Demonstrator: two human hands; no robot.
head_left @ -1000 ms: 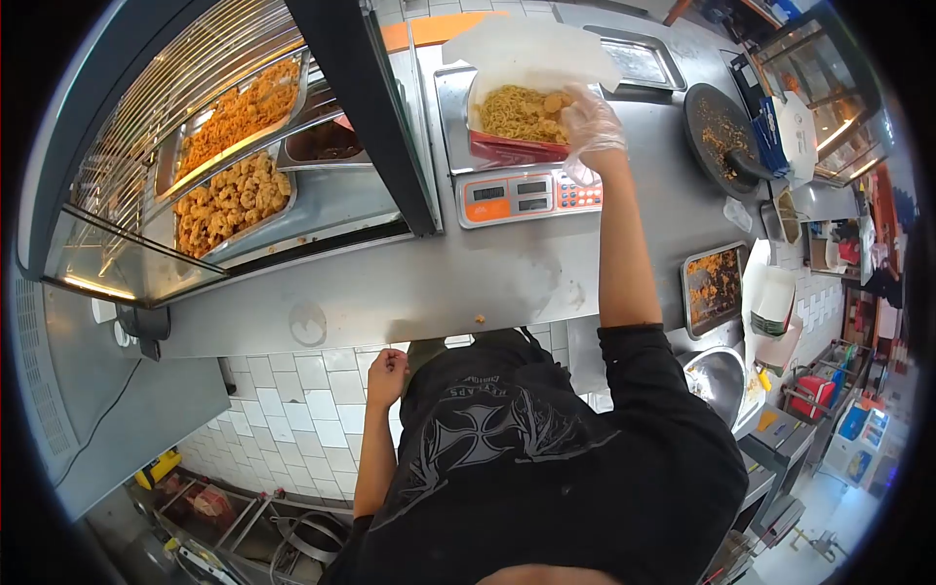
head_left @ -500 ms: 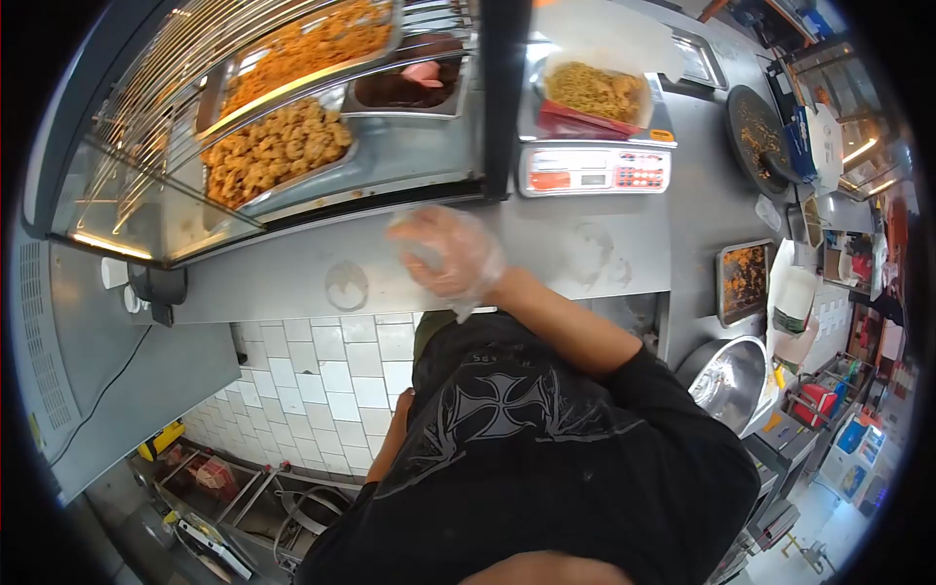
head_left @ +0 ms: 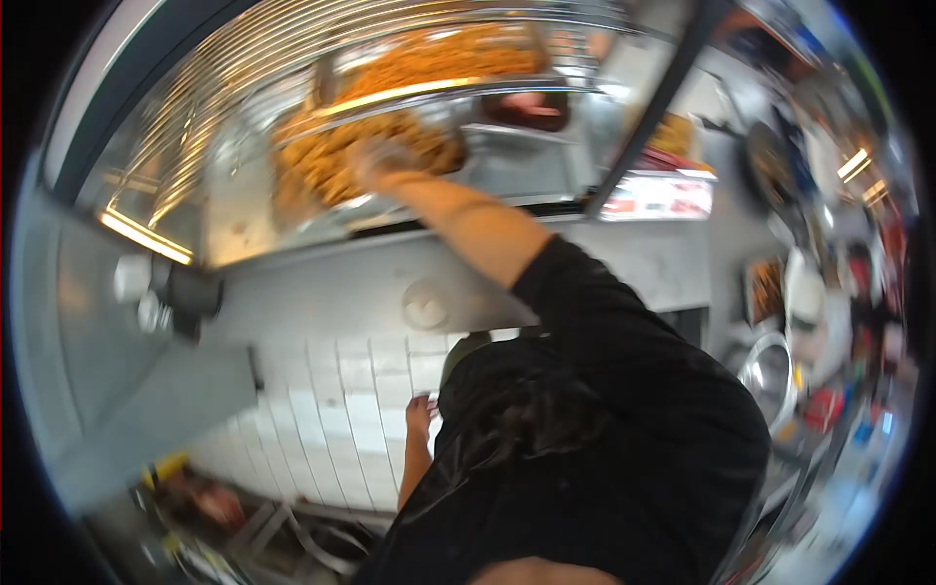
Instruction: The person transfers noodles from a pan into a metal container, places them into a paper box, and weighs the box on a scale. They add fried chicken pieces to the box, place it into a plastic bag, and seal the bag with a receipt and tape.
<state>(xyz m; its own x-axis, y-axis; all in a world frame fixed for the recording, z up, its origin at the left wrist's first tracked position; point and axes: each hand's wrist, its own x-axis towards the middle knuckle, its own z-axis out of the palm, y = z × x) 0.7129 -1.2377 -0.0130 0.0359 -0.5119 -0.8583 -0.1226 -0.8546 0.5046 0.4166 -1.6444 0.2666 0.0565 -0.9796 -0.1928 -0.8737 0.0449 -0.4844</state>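
In the head view my right hand (head_left: 380, 161), in a clear glove, reaches into a heated display case at the tray of fried, golden-brown pieces (head_left: 322, 161). It is at the pieces; motion blur hides whether its fingers are closed on any. My left hand (head_left: 421, 411) hangs low beside my body, above the tiled floor, its fingers loosely apart with nothing visible in them. Behind the pieces lies a tray of orange shredded-looking food (head_left: 448, 57). To the right of it is a pan of dark sauce (head_left: 526, 109) with something pink in it.
The case's front post (head_left: 651, 112) and its metal rack bars (head_left: 200, 97) flank my reaching arm. Right of the post, a scale (head_left: 658, 198) carries a red-sided box of noodles (head_left: 671, 141). A metal bowl (head_left: 768, 382) sits farther right; cups (head_left: 134, 280) stand at left.
My right hand has moved from above the counter into the display case, onto the fried pieces. The head view has swung left, so the scene sits farther right. My left hand remains low.
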